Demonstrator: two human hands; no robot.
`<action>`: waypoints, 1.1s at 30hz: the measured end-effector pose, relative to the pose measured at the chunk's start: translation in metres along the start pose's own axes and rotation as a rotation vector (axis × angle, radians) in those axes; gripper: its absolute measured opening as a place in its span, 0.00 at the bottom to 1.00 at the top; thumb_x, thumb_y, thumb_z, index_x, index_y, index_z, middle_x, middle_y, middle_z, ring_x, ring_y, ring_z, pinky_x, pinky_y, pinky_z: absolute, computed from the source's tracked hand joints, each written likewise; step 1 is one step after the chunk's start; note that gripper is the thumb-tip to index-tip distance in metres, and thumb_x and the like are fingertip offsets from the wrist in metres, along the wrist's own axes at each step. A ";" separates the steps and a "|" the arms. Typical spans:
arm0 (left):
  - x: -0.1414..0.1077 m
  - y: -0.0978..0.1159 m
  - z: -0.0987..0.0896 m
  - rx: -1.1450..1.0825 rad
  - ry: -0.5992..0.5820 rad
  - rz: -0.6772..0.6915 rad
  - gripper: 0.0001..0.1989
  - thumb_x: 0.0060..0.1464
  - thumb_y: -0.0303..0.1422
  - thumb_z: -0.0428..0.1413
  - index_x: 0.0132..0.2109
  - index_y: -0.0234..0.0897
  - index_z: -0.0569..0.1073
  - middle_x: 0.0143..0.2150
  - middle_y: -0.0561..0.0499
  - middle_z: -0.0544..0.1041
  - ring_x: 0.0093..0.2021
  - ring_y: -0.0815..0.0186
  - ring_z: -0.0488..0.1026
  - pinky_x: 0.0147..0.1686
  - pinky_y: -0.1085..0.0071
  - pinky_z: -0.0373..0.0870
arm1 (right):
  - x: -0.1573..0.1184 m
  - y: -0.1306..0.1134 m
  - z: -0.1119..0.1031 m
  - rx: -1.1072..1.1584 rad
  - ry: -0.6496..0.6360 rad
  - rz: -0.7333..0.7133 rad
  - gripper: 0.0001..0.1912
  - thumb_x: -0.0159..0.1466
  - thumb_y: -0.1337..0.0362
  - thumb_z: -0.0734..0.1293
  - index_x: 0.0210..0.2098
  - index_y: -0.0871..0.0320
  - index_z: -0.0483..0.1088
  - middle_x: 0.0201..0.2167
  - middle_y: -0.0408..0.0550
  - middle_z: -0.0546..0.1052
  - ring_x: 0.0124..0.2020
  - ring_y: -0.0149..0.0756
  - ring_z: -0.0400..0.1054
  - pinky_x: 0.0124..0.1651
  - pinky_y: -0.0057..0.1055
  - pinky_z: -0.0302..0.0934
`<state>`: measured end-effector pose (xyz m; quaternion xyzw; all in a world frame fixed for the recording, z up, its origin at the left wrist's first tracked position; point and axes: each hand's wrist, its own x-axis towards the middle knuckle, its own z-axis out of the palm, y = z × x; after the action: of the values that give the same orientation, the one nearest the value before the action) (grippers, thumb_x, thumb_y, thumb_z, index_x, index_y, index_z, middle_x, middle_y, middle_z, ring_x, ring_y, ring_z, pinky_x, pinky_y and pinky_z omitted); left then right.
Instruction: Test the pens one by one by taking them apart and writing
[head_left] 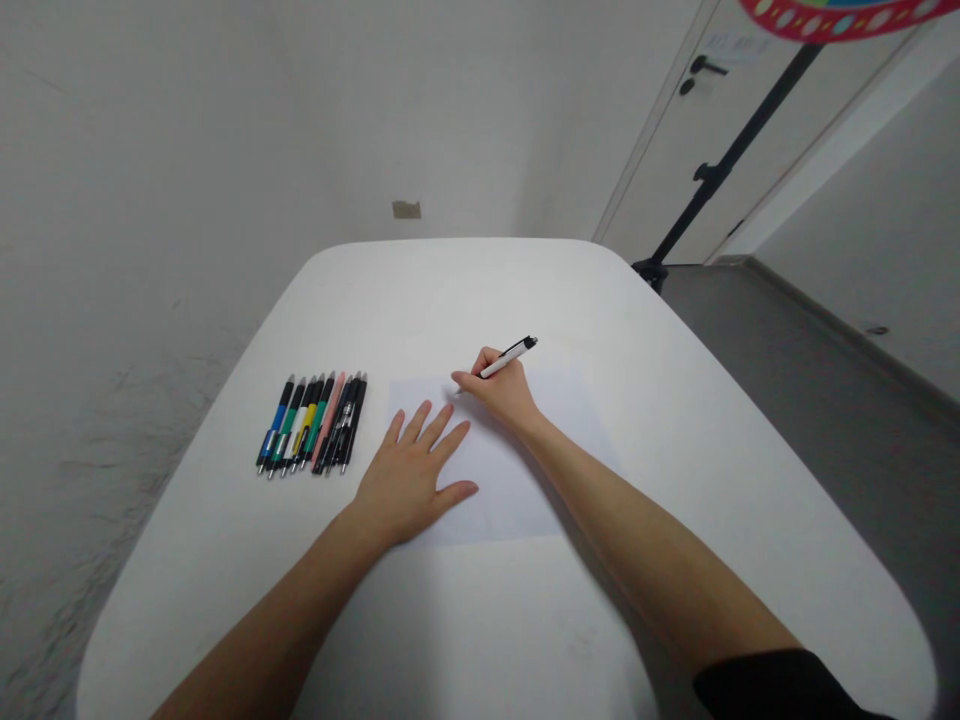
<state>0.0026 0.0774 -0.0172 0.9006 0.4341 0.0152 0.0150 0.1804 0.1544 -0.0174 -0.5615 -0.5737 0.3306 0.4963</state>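
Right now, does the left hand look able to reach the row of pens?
Probably yes. The left hand lies open on the sheet of paper, close beside the row of pens, with nothing between them. The right hand, holding a black-and-white pen, is not in the way.

Pretty bright, flat indoor light here, soft and even, with no lamp in shot. The white table (465,290) glows a bit toward 12 o'clock, and the sheet of paper (525,470) nearly washes out into it. The only real shadow is a soft one along the right forearm (622,530) around 4 o'clock. Wide-angle bend is strong: the door (660,170) at 1 o'clock leans hard, and the wall (127,300) at 9 o'clock looks grainy and smeary. The pen (508,357) in the right hand (499,388) looks fairly sharp.
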 end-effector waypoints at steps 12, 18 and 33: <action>0.001 0.000 0.001 -0.011 0.006 -0.002 0.35 0.61 0.56 0.44 0.69 0.45 0.56 0.73 0.45 0.53 0.72 0.48 0.46 0.68 0.44 0.46 | -0.003 -0.004 0.007 0.049 -0.008 0.082 0.13 0.51 0.64 0.68 0.19 0.54 0.58 0.11 0.36 0.63 0.14 0.28 0.59 0.20 0.26 0.52; 0.000 0.001 0.001 -0.014 0.005 -0.036 0.37 0.59 0.57 0.46 0.69 0.45 0.55 0.73 0.42 0.52 0.72 0.45 0.44 0.68 0.43 0.45 | -0.002 -0.002 0.008 0.016 -0.006 0.037 0.12 0.52 0.65 0.67 0.19 0.53 0.57 0.11 0.36 0.63 0.15 0.28 0.59 0.21 0.26 0.52; 0.001 0.001 -0.001 -0.011 -0.007 -0.040 0.37 0.59 0.57 0.46 0.69 0.44 0.56 0.72 0.41 0.53 0.72 0.45 0.46 0.68 0.44 0.45 | 0.000 0.001 0.009 -0.071 -0.004 0.013 0.12 0.50 0.67 0.66 0.18 0.53 0.57 0.11 0.36 0.61 0.16 0.28 0.56 0.22 0.28 0.48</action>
<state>0.0040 0.0776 -0.0165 0.8918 0.4516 0.0140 0.0217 0.1725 0.1558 -0.0208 -0.5817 -0.5825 0.3143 0.4729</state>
